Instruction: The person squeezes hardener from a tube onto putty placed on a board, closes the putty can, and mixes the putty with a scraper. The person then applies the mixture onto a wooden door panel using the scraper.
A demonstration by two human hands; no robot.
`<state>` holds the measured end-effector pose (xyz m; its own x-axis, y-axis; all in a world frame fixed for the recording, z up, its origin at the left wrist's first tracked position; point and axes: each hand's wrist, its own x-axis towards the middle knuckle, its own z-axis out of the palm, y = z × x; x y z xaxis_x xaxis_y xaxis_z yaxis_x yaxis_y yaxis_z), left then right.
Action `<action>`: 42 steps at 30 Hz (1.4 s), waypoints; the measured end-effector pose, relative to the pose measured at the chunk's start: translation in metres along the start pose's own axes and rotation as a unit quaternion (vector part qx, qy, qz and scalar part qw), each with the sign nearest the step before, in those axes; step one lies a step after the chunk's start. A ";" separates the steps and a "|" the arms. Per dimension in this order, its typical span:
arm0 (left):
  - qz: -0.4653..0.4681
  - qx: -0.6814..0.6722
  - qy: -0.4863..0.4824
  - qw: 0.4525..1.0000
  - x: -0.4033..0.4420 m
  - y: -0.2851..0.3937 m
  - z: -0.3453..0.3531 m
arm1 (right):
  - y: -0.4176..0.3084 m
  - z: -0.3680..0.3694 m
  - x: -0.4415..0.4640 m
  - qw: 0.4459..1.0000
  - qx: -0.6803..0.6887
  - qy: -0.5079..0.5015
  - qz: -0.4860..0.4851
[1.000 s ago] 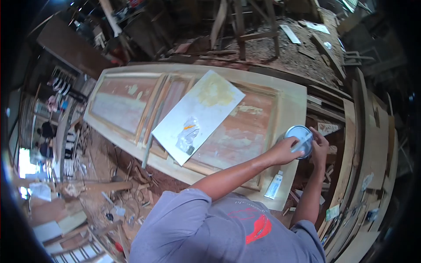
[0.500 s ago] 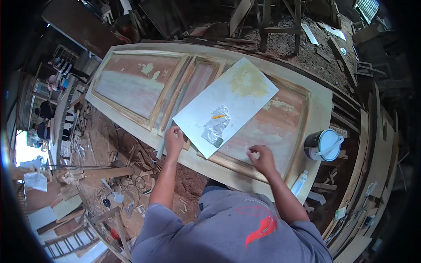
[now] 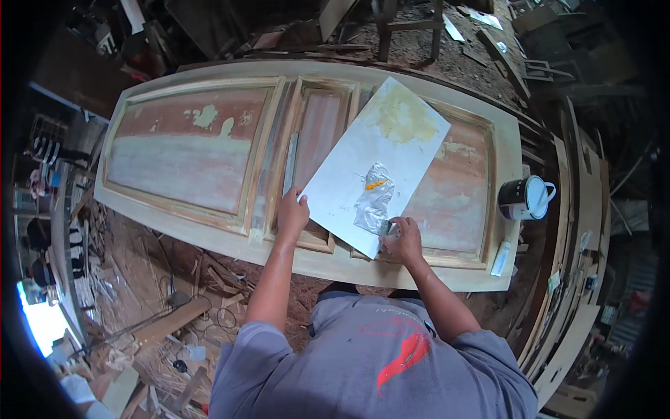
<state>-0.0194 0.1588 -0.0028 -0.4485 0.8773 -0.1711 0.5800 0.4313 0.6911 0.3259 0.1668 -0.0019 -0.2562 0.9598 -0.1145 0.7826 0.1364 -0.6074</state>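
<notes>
A white board point(image 3: 342, 164) lies slanted across the panelled wooden door point(image 3: 178, 225), with a beige smear at its far end. On the board is a crumpled silver packet point(image 3: 377, 199) bearing an orange streak; its near end is dark. My right hand point(image 3: 403, 241) has its fingers pinched at that dark end. Beside the board's left edge, my left hand point(image 3: 293, 211) is closed around the lower end of a narrow grey strip point(image 3: 291, 162), whose upper part rests along the door's middle panel. The fingers hide that lower end.
A dark paint can point(image 3: 515, 200) with a white lid stands at the door's right end, near a pale tube point(image 3: 500, 258). Long planks point(image 3: 558, 279) lie to the right. Wood scraps and cables point(image 3: 202, 314) cover the floor at left. Other people are at the far left.
My right hand has moved left and away from me, reaching the packet's dark end. My left hand has moved up along the grey strip. The camera view has shifted.
</notes>
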 end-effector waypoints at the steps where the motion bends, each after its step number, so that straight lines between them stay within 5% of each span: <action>1: -0.001 -0.009 -0.019 1.000 0.002 -0.004 -0.003 | 0.003 -0.001 -0.002 1.000 -0.008 0.009 -0.018; 5: -0.122 -0.096 -0.192 0.969 -0.002 0.002 -0.016 | 0.014 -0.021 -0.016 0.999 -0.003 0.018 -0.035; 8: -0.112 -0.175 -0.280 0.937 -0.013 -0.017 -0.003 | 0.019 -0.040 -0.023 1.000 0.016 0.017 0.002; 12: -0.224 -0.286 -0.300 0.882 -0.035 -0.024 0.014 | 0.046 -0.051 -0.021 0.999 -0.025 -0.020 0.029; 16: -0.229 -0.276 -0.349 0.866 -0.050 0.000 0.014 | 0.054 -0.060 -0.014 0.995 0.011 -0.078 0.066; 23: -0.222 -0.313 -0.300 0.874 -0.078 0.018 0.037 | 0.074 -0.078 -0.021 0.992 0.033 -0.118 0.026; 29: -0.242 -0.348 -0.294 0.857 -0.102 0.019 0.057 | 0.091 -0.090 -0.051 0.964 0.234 -0.087 0.096; 35: -0.257 -0.368 -0.307 0.839 -0.129 0.034 0.084 | 0.107 -0.110 -0.067 0.992 0.096 -0.024 -0.081; 42: -0.266 -0.373 -0.280 0.844 -0.138 0.043 0.095 | 0.125 -0.106 -0.062 0.990 0.128 -0.036 -0.037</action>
<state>0.1315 0.0763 -0.0163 0.0031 0.6534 -0.7570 -0.2845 0.7263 0.6258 0.4996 0.1502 0.0126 -0.3544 0.9282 -0.1130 0.5927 0.1296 -0.7949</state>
